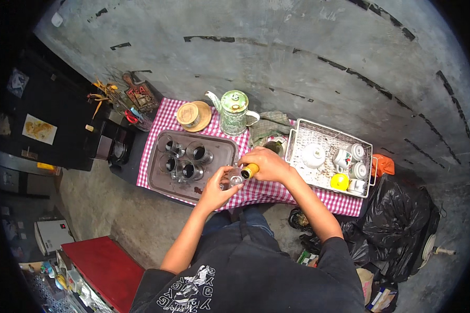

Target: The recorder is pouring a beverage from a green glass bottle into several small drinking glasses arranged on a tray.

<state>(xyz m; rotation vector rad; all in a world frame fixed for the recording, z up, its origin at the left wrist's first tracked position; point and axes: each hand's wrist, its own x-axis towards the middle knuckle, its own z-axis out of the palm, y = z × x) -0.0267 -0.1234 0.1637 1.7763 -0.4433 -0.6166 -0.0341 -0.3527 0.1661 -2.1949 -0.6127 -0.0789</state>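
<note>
My left hand (215, 189) grips a small clear glass (235, 178) over the front right side of the tray. In my right hand (269, 164) is a bottle with a yellow neck (251, 170), tilted so its mouth points at the glass's rim. Whether liquid flows between them is too small to tell. On the brown serving tray (219, 146), left of my hands, stand several glass mugs (199, 153) with dark liquid in them. Behind my right hand, a cup with dark contents (275, 146) is partly hidden.
A green enamel pot (234, 117) and a wooden lidded jar on a saucer (188, 115) stand behind the tray. A folded cloth (268, 125) lies by the pot. The white wire basket (321, 129) at right holds several cups. Black plastic bags (395, 211) sit beyond the checked tablecloth (342, 203).
</note>
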